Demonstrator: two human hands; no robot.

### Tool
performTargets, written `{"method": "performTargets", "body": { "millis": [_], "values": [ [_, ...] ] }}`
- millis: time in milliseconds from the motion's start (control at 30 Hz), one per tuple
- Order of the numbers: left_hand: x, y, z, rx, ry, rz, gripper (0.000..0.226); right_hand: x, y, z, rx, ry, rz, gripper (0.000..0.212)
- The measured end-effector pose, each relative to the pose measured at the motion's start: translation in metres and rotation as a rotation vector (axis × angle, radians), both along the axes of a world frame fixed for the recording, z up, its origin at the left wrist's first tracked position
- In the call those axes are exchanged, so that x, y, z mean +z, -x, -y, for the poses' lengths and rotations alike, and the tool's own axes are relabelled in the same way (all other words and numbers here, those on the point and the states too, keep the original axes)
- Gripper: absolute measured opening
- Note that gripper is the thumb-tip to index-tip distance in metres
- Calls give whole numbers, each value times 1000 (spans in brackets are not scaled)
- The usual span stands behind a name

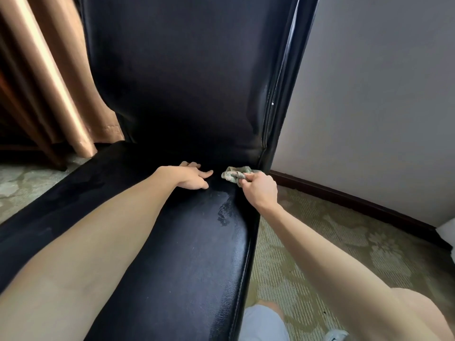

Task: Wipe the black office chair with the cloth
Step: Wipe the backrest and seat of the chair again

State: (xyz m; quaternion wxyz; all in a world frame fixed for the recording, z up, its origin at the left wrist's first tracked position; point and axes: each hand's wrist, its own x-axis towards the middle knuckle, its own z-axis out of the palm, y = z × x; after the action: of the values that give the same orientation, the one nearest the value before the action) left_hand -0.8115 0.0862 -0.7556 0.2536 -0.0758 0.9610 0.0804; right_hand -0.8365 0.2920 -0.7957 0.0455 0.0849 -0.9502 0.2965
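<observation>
Risks, biggest first:
- black office chair [187,82]: the whole backrest looks dry and untouched. With the work concentrated low in one corner, most of the chair could get skipped.
- If it rolls or swivels (base not visible, can't tell), a push into the crease could shove it toward the wall [369,94] or the curtain [61,82].
- seat [197,254]: a wet streak [222,212] sits on the right half, near the edge. Left to dry, it likely leaves marks on the glossy surface, so it needs a follow-up pass.
- side seam [273,94] on the backrest's right edge is puckered with a small white fleck. Hard rubbing there could catch or lift it.
- cloth [234,174]: small, bunched and visibly soiled. With that little contact area it may smear dirt more than lift it. It is only pinched, so it could slip off the seat edge onto the carpet [320,242].

Positions:
- The chair fills the centre of view. Both arms reach across the seat to the crease where it meets the backrest.
- The cloth lies on the seat's back right corner, just beside the seam.
- right hand [258,190]: fingers curled, pinching the cloth's near end, at the seat's right edge.
- left hand [194,178]: flat and relaxed, palm down on the seat, holding nothing, just left of the cloth with a small gap between.
</observation>
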Motion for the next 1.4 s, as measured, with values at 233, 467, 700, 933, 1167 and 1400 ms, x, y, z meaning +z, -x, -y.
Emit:
{"method": "performTargets", "body": {
  "millis": [233, 467, 700, 933, 1167, 1400],
  "values": [
    [-3, -11, -4, -39, 65, -7, 92, 2, 22, 10, 45, 18, 49, 31],
    [-6, -9, -3, 1, 91, -44, 95, 6, 31, 14, 120, 16, 69, 32],
    [0, -10, 9, -32, 53, -42, 88, 6, 20, 35, 178, 81, -235, 34],
    [0, -30, 57, 116, 146, -46, 100, 10, 46, 83, 631, -270, -644, 34],
    [-5, -30, 61, 116, 131, -30, 97, 9, 64, 76, 670, -595, -361, 46],
    [-6, -31, 61, 109, 146, -31, 95, 3, 67, 53, 609, -550, -219, 45]
  ]
}}
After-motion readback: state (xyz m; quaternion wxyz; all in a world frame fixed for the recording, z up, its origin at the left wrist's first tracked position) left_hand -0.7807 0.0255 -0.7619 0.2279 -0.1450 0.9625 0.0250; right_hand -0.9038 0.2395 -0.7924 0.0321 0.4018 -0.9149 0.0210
